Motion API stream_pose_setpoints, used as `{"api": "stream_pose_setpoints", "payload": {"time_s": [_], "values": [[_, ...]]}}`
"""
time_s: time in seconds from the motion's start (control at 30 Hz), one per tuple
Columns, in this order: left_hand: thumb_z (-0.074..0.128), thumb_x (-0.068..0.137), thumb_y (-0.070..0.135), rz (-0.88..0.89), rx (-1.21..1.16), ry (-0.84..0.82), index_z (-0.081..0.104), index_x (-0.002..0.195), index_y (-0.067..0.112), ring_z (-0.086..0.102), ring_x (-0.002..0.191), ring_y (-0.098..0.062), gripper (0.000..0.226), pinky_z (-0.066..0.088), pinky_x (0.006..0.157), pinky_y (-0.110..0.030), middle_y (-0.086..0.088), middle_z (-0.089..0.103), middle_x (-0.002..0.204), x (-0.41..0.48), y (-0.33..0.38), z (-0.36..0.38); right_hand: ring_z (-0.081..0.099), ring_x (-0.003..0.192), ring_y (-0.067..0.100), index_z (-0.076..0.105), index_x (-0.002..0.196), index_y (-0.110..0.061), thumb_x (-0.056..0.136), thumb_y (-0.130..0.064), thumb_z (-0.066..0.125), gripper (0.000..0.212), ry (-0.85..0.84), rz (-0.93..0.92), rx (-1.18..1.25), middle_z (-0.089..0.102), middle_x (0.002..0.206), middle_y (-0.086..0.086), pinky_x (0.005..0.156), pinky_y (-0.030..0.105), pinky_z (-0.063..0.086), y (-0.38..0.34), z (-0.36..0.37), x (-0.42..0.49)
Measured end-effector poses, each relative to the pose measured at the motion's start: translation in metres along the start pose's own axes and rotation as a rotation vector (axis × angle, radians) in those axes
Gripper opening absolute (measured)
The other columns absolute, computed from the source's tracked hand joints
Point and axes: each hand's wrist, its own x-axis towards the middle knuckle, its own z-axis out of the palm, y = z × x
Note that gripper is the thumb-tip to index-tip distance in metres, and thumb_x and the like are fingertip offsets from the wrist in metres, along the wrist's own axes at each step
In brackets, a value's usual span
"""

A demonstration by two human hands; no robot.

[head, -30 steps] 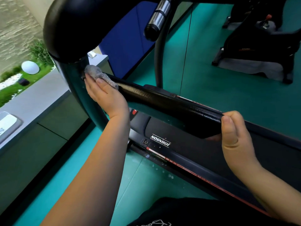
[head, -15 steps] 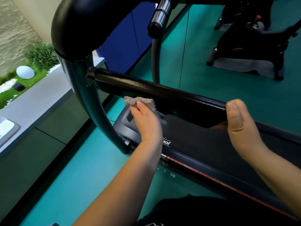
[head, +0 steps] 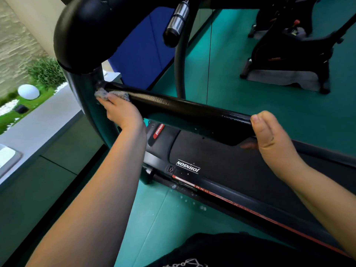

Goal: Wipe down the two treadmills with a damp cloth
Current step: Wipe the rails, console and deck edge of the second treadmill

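A black treadmill stands before me, with its belt deck [head: 221, 160] low and a black padded handrail [head: 183, 110] running from the curved upright [head: 90, 105] towards the right. My left hand [head: 121, 112] presses a grey cloth [head: 109, 94] against the rail's left end, right where it joins the upright. My right hand [head: 269, 135] grips the rail's free right end, thumb on top and fingers curled underneath, mostly hidden.
A black exercise bike [head: 289, 47] stands on a grey mat at the back right on the green floor [head: 250, 105]. A silver-and-black grip [head: 176, 22] hangs above the rail. At the left, a grey ledge [head: 38, 124] borders a window over a garden.
My left hand slid the cloth right along the rail to about its middle, then back left to the joint with the upright. My right hand kept its grip on the rail's end.
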Motion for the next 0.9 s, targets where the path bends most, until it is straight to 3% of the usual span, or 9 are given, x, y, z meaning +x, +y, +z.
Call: {"api": "stream_pose_setpoints", "payload": {"time_s": [0.07,0.17,0.3,0.4,0.53,0.6,0.67,0.8,0.9], "values": [[0.025,0.103,0.038,-0.010,-0.002,0.008,0.021,0.153,0.024,0.046,0.130,-0.030,0.052,0.034,0.109,-0.034,-0.013,0.043,0.147,-0.021,0.002,0.004,0.044,0.061,-0.001,0.040,0.073,-0.022,0.087,-0.060,0.048,0.041,-0.014,0.001,-0.008,0.037,0.068,-0.012,0.064,0.038,0.057,-0.001,-0.001,0.001],[0.023,0.103,0.038,-0.015,-0.001,-0.036,0.016,0.153,0.026,0.041,0.134,-0.026,0.052,0.029,0.110,-0.027,-0.008,0.037,0.151,-0.073,-0.009,0.010,0.045,0.063,0.000,0.041,0.074,-0.019,0.082,-0.052,0.042,0.034,-0.056,0.004,-0.008,0.037,0.071,-0.006,0.064,0.034,0.057,-0.003,-0.005,0.001],[0.023,0.102,0.042,0.001,0.003,-0.094,0.008,0.152,0.037,0.038,0.136,-0.024,0.053,0.026,0.115,-0.039,-0.004,0.033,0.154,-0.152,-0.027,0.018,0.051,0.065,0.002,0.046,0.076,-0.023,0.078,-0.059,0.043,0.036,-0.174,0.005,-0.014,0.045,0.068,-0.011,0.069,0.039,0.060,0.000,-0.016,0.006],[0.025,0.103,0.041,-0.043,-0.035,-0.108,0.007,0.150,0.044,0.034,0.138,-0.019,0.051,0.023,0.117,-0.036,-0.002,0.030,0.155,-0.197,-0.030,0.024,0.060,0.071,0.012,0.050,0.079,-0.029,0.080,-0.070,0.041,0.042,-0.259,-0.051,-0.074,0.057,0.071,-0.014,0.075,0.052,0.055,0.006,-0.027,0.015],[0.026,0.104,0.037,-0.035,-0.066,-0.055,0.017,0.151,0.038,0.040,0.121,-0.004,0.048,0.028,0.108,-0.021,0.006,0.038,0.143,-0.227,-0.027,0.030,0.063,0.083,0.016,0.054,0.085,-0.033,0.080,-0.073,0.041,0.042,-0.376,-0.122,-0.056,0.063,0.082,-0.011,0.077,0.054,0.052,0.014,-0.038,0.023],[0.027,0.104,0.035,-0.037,-0.048,-0.025,0.025,0.151,0.032,0.042,0.112,-0.001,0.047,0.029,0.099,-0.016,0.010,0.042,0.132,-0.246,-0.027,0.032,0.064,0.091,0.016,0.055,0.087,-0.037,0.087,-0.064,0.042,0.031,-0.435,-0.142,-0.055,0.065,0.088,-0.007,0.081,0.052,0.052,0.017,-0.044,0.026],[0.029,0.103,0.036,-0.031,-0.020,0.000,0.036,0.146,0.028,0.045,0.110,-0.003,0.044,0.031,0.101,-0.020,0.006,0.046,0.133,-0.265,-0.032,0.032,0.064,0.095,0.012,0.055,0.095,-0.042,0.095,-0.043,0.045,0.010,-0.519,-0.169,-0.065,0.065,0.093,-0.010,0.086,0.048,0.052,0.021,-0.051,0.032],[0.036,0.102,0.035,0.000,0.062,-0.072,0.043,0.142,0.025,0.054,0.117,-0.012,0.041,0.041,0.104,-0.032,0.001,0.056,0.133,-0.308,-0.042,0.020,0.060,0.097,-0.008,0.051,0.118,-0.042,0.098,-0.021,0.047,0.030,-0.694,-0.137,-0.090,0.061,0.101,-0.022,0.089,0.021,0.050,0.030,-0.071,0.030],[0.039,0.102,0.033,-0.012,0.068,-0.108,0.047,0.140,0.028,0.058,0.114,-0.012,0.039,0.045,0.101,-0.032,0.002,0.061,0.128,-0.331,-0.049,0.008,0.064,0.095,0.007,0.055,0.121,-0.035,0.099,-0.023,0.046,0.027,-0.691,0.017,-0.021,0.064,0.106,-0.007,0.086,0.039,0.056,0.051,-0.083,0.010]]}}
